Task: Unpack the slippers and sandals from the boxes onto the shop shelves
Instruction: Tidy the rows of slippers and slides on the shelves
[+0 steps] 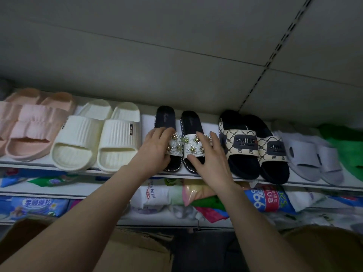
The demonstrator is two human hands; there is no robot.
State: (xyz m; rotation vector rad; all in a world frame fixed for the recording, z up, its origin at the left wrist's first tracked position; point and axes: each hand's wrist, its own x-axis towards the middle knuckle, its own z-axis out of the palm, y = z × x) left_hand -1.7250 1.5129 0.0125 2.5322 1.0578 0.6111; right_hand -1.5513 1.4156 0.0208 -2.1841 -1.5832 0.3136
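A person's two bare arms reach forward to a white shop shelf (pixel 23 163) lined with pairs of slippers. Both hands rest on one pair of black sandals (pixel 188 124) with white straps covered in jewelled flowers, standing side by side on the shelf, toes toward the viewer. The left hand (pixel 155 148) lies over the strap of the left sandal, fingers curled around its outer edge and hiding most of that strap. The right hand (pixel 211 156) is spread flat over the right sandal's strap and toe, thumb pressed at the front; whether it grips or only presses cannot be told.

To the left stand cream ribbed slippers (pixel 96 136) with a small side label, then pink slippers (pixel 33 126), whose far-left part is cut off by the frame edge. Just right of the sandals are black slippers with a beige patterned band (pixel 253 144) bearing a dark patch; its lettering is partly covered by the right hand. Beyond them are pale grey slippers (pixel 314 160), blurred, and something green (pixel 345 146), too smeared to identify.

Below, lower shelves hold colourful packets (pixel 271 199) with print too blurry to read. At the bottom, brown cardboard boxes (pixel 135 250) sit in shadow, partly hidden behind the arms and cropped by the frame.
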